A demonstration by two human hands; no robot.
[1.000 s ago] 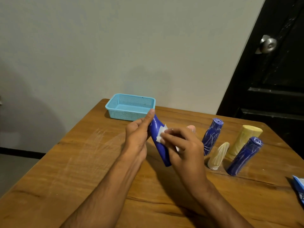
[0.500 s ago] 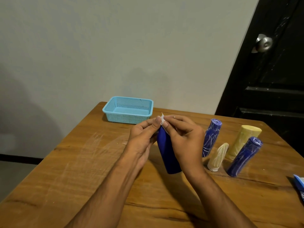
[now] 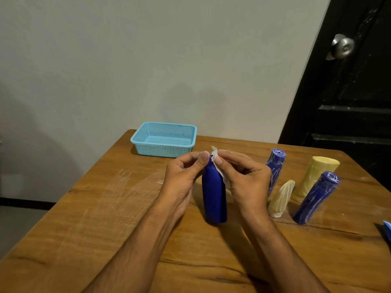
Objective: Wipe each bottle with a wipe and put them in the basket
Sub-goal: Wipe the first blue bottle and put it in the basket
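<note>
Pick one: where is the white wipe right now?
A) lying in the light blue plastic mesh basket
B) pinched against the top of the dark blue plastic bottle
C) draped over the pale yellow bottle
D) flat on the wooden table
B: the white wipe is pinched by the right hand against the top of the dark blue plastic bottle, which the left hand also grips.

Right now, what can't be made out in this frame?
Head view only:
- White wipe: mostly hidden between the hands' fingers.
- Plain dark-blue plastic bottle: its top is covered by fingertips and wipe.
- Blue object: cut off by the right edge, unidentifiable.
- Bottle markings: too small to read.
</note>
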